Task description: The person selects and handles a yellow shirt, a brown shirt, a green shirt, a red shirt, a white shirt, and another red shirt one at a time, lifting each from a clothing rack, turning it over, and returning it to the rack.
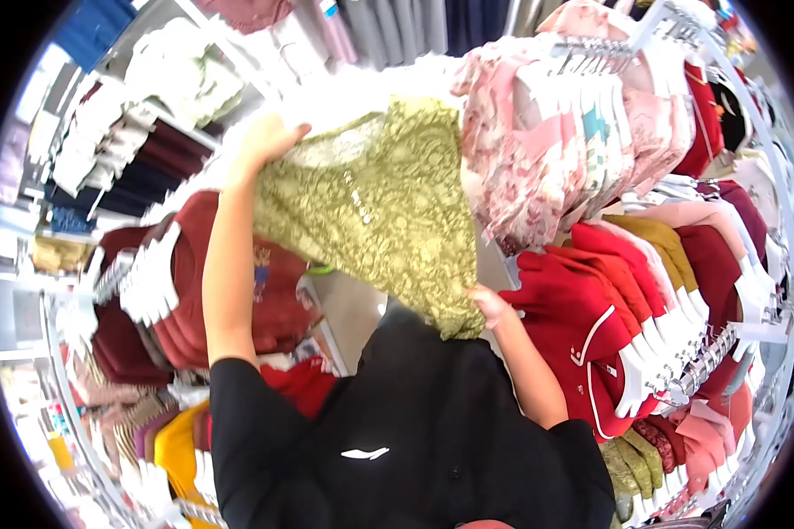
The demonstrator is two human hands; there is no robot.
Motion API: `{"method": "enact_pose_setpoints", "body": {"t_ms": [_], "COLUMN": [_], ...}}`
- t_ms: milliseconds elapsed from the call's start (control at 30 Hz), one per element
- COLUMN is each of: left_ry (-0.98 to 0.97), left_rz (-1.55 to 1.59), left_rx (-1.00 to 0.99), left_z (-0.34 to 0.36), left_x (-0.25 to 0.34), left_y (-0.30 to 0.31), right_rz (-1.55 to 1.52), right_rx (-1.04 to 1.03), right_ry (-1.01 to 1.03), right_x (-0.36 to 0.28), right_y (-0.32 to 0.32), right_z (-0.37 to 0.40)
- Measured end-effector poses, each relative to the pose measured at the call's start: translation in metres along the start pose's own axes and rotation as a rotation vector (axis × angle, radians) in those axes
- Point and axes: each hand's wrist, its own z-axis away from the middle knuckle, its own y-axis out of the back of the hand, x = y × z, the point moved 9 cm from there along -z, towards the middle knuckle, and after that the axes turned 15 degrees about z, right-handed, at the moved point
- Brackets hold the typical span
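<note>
I hold an olive-green lace garment [379, 212] spread out in front of me. My left hand [269, 141] is raised and grips its upper edge at the left. My right hand [492, 306] is lower and pinches the bottom hem at the right. The cloth hangs slanted between the two hands. My black shirt [415, 432] with a small white logo fills the bottom of the view.
Curved racks of hung clothes surround me. Red tops [591, 317] and pink floral garments [538, 132] on white hangers are at the right, and maroon tops [185, 291] at the left. Shelves with folded light and dark clothes [141, 132] stand at the upper left.
</note>
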Motion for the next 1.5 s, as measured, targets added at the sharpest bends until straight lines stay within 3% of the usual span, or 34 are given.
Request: {"method": "enact_pose_setpoints", "body": {"t_ms": [33, 167, 300, 367, 467, 600, 700, 800, 900, 933, 1033, 1233, 1267, 1500], "left_ry": [0.039, -0.181, -0.410, -0.542, -0.719, -0.894, -0.994, -1.018, -1.022, -1.019, -0.988, -1.057, -1.160, -1.055], "left_rz": [-0.024, 0.082, 0.239, 0.237, 0.217, 0.293, 0.337, 0.345, 0.363, 0.395, 0.372, 0.364, 0.458, 0.337], "left_rx": [-0.052, 0.113, -0.008, -0.021, -0.073, -0.130, -0.173, -0.216, -0.266, -0.289, -0.307, -0.267, -0.236, -0.074], "left_z": [-0.008, -0.033, -0.056, -0.061, -0.058, -0.079, -0.098, -0.122, -0.137, -0.142, -0.161, -0.175, -0.180, -0.170], "left_x": [-0.006, 0.038, 0.107, 0.146, 0.212, 0.268, 0.300, 0.312, 0.318, 0.317, 0.307, 0.293, 0.291, 0.271], "left_y": [-0.003, 0.004, -0.012, -0.026, -0.045, -0.084, -0.107, -0.143, -0.174, -0.185, -0.218, -0.241, -0.246, -0.245], "right_rz": [-0.021, 0.213, 0.433, 0.599, 0.810, 0.709, 0.548, 0.511, 0.357, 0.415, -0.014, -0.107, -0.124, 0.037], "right_rx": [0.001, 0.191, 0.329, 0.520, 0.675, 0.904, 1.075, 1.413, 1.374, 1.509, 1.438, 1.532, 1.524, 1.600], "right_ry": [-0.029, -0.077, -0.006, -0.029, -0.186, -0.193, -0.013, 0.248, 0.118, 0.170, 0.489, 0.432, 0.420, 0.424], "right_x": [0.001, -0.016, -0.019, -0.054, -0.032, -0.038, -0.016, 0.004, 0.045, 0.041, 0.074, 0.104, 0.109, 0.112], "right_y": [-0.001, 0.004, 0.030, 0.011, 0.047, 0.025, 0.039, 0.060, 0.075, 0.063, 0.063, 0.049, 0.050, 0.072], "right_z": [-0.008, -0.036, -0.060, -0.045, -0.049, -0.023, -0.015, 0.000, 0.007, 0.022, 0.022, 0.041, 0.040, 0.066]}}
